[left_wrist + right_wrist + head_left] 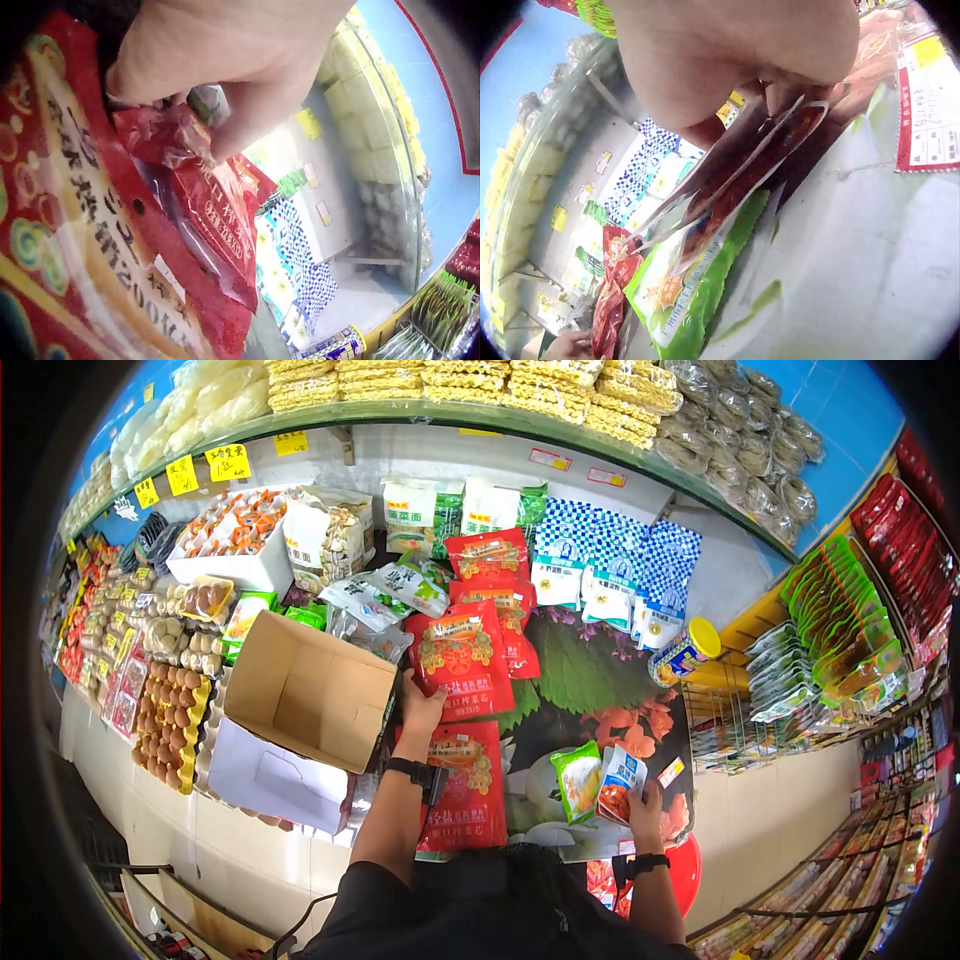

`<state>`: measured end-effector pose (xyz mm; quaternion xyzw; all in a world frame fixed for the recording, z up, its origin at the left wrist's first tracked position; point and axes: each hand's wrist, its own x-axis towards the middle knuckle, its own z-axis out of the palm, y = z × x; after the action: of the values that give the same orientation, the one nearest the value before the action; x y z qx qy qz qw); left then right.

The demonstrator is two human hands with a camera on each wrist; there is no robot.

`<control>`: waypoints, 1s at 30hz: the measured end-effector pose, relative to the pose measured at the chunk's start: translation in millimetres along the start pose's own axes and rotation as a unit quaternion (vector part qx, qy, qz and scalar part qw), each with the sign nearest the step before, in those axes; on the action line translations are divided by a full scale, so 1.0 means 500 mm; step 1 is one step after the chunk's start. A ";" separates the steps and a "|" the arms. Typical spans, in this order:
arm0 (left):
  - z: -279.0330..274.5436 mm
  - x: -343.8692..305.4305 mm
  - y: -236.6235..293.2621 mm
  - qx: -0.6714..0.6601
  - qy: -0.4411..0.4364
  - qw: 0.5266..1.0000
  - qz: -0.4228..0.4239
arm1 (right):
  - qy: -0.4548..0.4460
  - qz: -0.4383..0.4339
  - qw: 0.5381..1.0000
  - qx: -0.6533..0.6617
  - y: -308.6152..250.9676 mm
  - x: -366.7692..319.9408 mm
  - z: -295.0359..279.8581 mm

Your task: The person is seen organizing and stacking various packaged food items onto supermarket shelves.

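In the head view my left hand (422,705) grips the left edge of a red packet (462,655) in the middle of the table. The left wrist view shows thumb and fingers pinching the crumpled end of this red packet (214,217), with another red packet (90,202) close in front. Further right, my right hand (647,815) holds a small blue-and-white packet (622,775) with reddish food on it. Seen from the right wrist, the thin packet edges (742,180) stand between thumb and fingers. A green-and-white packet (682,292) lies just beside them.
An open cardboard box (300,690) stands left of my left arm. More red packets (460,790) lie along the table, with blue-checked bags (570,550) behind. A yellow-lidded can (685,652) is at the right edge. A glass shelf (420,412) with noodles hangs above.
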<state>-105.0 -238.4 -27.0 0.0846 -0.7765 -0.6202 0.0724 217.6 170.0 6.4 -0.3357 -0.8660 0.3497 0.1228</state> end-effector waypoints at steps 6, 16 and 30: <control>0.007 0.018 -0.021 -0.112 -0.072 0.990 -0.050 | 0.029 0.006 0.999 -0.016 -0.017 -0.014 0.008; 0.086 0.035 -0.012 0.000 -0.118 0.993 0.026 | 0.039 0.021 0.999 -0.031 -0.061 -0.024 0.003; 0.106 0.157 0.028 0.095 -0.092 0.991 -0.023 | 0.052 -0.024 0.998 -0.010 -0.034 -0.022 0.010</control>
<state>-193.8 -202.5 -24.3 0.0520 -0.8330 -0.5503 -0.0218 214.9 151.2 15.1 -0.3341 -0.8694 0.3204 0.1730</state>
